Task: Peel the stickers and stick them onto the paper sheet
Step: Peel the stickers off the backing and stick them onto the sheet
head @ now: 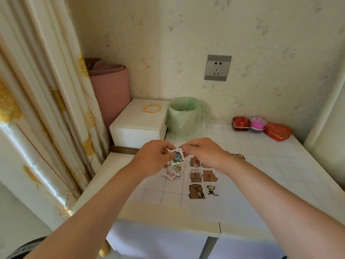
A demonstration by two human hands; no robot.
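Observation:
My left hand (153, 158) pinches a small white sticker card (177, 157) with a blue and green picture, held above the table. My right hand (203, 153) pinches the card's upper right corner. Under the hands lies a small pile of loose sticker cards (173, 171). To the right, several bear and panda stickers (202, 184) sit on the paper sheet (231, 187), which blends with the white tiled table top. My right hand hides part of the top row.
A white box (138, 124) with a gold bracelet (152, 108) stands at the back left, beside a bin with a green bag (185, 118). Red and pink heart boxes (261, 126) sit at the back right. A curtain (46, 109) hangs at the left.

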